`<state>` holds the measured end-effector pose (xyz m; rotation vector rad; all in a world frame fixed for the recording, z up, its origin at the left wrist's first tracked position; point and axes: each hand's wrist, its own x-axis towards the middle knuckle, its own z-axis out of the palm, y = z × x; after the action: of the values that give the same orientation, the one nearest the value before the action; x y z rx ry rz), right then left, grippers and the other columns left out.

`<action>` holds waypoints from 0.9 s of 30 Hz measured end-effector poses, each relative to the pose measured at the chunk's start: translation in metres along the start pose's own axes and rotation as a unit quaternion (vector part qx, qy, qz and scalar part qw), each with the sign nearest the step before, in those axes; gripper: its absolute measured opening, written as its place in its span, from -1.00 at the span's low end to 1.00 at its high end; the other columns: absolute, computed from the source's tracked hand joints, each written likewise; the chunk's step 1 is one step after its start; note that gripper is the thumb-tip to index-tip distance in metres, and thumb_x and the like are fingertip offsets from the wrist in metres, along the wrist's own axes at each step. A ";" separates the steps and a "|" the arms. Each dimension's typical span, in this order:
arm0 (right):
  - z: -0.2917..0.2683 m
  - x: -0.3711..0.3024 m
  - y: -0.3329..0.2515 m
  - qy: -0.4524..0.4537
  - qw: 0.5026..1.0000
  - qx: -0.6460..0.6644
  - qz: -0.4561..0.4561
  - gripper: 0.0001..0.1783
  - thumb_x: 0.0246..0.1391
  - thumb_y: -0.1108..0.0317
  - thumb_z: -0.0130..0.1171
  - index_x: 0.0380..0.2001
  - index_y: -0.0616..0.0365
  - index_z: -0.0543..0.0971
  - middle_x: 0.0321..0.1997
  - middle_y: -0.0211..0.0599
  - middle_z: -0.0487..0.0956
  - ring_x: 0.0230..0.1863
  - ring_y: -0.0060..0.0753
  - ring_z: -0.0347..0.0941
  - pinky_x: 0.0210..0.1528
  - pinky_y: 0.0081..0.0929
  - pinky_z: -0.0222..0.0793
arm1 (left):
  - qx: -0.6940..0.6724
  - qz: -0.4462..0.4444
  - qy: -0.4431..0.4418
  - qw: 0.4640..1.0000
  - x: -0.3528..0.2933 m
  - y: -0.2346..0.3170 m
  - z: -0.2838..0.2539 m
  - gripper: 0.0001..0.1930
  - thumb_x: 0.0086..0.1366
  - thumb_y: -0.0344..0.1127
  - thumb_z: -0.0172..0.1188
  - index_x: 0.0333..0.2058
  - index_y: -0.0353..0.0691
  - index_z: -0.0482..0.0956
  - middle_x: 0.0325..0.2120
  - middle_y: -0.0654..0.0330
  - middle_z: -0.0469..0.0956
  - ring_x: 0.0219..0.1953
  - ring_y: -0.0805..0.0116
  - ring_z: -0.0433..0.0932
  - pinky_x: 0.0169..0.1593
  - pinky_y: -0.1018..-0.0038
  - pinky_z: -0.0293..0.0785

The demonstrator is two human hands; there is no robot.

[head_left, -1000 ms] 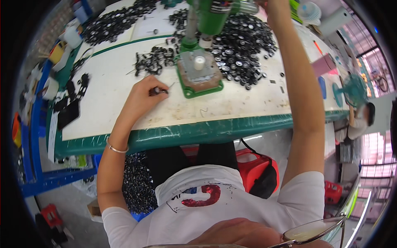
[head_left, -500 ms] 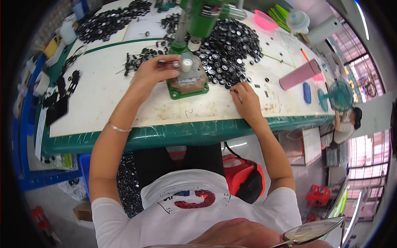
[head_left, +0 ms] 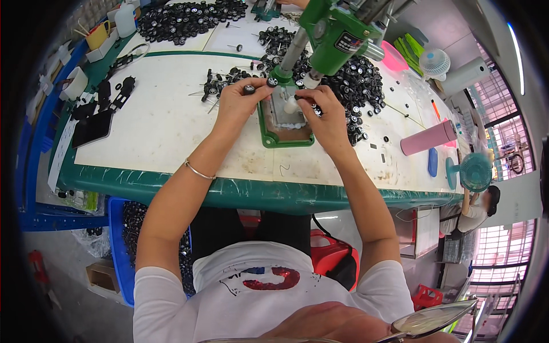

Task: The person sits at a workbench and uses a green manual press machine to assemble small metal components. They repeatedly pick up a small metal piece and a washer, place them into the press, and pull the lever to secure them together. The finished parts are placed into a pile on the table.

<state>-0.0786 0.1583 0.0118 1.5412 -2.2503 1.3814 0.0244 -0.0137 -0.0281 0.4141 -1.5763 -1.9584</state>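
Black wheel (head_left: 249, 89) now pinched in left hand (head_left: 240, 106); right hand (head_left: 326, 114) joined press (head_left: 286, 114).

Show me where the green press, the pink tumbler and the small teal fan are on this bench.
Green press (head_left: 337, 35), head view, on its green painted head.
Pink tumbler (head_left: 428, 138), head view, middle of its pink side, lying flat.
Small teal fan (head_left: 476, 171), head view, centre of its round grille.

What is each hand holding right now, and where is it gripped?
The left hand pinches a small black wheel by its rim at the fingertips. The right hand pinches another small wheel; its exact grip cannot be told.
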 end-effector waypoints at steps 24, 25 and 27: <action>0.006 0.003 -0.005 -0.026 0.999 -0.011 0.045 -0.75 -0.08 0.39 0.28 -0.25 0.16 0.60 -0.19 -0.21 0.50 -0.17 -0.21 0.48 -0.10 -0.35 0.38 | 0.045 0.039 -0.041 0.997 -0.011 0.006 0.009 -0.82 0.13 -0.38 0.32 -0.27 -0.25 0.65 -0.54 0.34 0.56 -0.53 0.70 0.42 -0.53 0.72 0.20; 0.006 0.003 -0.004 -0.027 0.998 -0.017 0.048 -0.74 -0.08 0.39 0.29 -0.24 0.16 0.61 -0.19 -0.22 0.50 -0.18 -0.23 0.48 -0.10 -0.35 0.39 | 0.038 0.043 -0.042 0.997 -0.010 0.003 0.007 -0.82 0.12 -0.38 0.32 -0.27 -0.26 0.65 -0.52 0.33 0.57 -0.52 0.67 0.44 -0.48 0.70 0.26; 0.006 0.004 -0.004 -0.040 0.997 0.002 0.073 -0.73 -0.07 0.39 0.29 -0.23 0.18 0.61 -0.20 -0.24 0.50 -0.21 -0.29 0.50 -0.12 -0.39 0.40 | 0.023 0.050 -0.046 0.997 -0.009 -0.004 0.005 -0.81 0.11 -0.39 0.31 -0.27 -0.29 0.66 -0.49 0.31 0.60 -0.50 0.62 0.48 -0.39 0.65 0.39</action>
<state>-0.0753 0.1514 0.0125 1.4861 -2.4535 1.3842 0.0274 -0.0039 -0.0315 0.2616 -1.6710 -1.8926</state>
